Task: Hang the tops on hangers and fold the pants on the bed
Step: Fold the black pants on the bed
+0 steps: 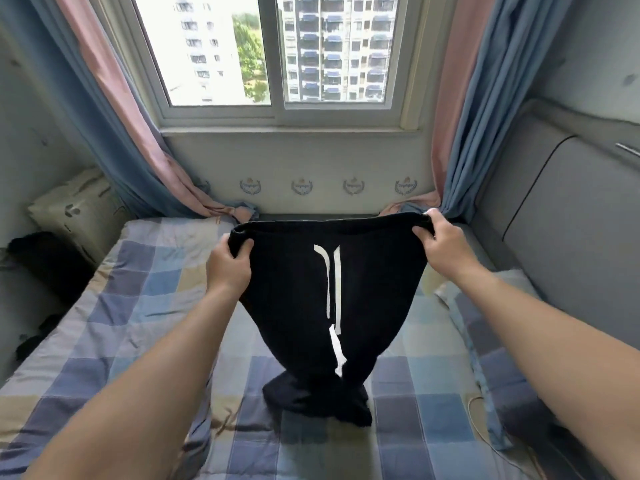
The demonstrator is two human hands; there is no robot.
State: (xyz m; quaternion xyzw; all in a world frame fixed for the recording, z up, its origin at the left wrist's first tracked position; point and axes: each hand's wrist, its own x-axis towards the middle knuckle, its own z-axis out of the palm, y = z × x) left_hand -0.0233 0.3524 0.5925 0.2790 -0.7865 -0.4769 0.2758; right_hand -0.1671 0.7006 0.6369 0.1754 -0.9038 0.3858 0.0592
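Black pants (298,306) with white drawstrings hang in the air above the checked bed (138,306), waistband up and stretched wide. My left hand (228,268) grips the left end of the waistband. The right end is gripped by my right hand (438,247). The pant legs droop down and bunch together on the bedcover near the middle. No hangers or tops are clearly visible.
A pillow (485,341) in the same checked cloth lies at the bed's right side. Dark clothing (41,258) is piled at the left beside a beige bag (79,209). Curtains hang at both sides of the window ahead. A grey padded headboard stands on the right.
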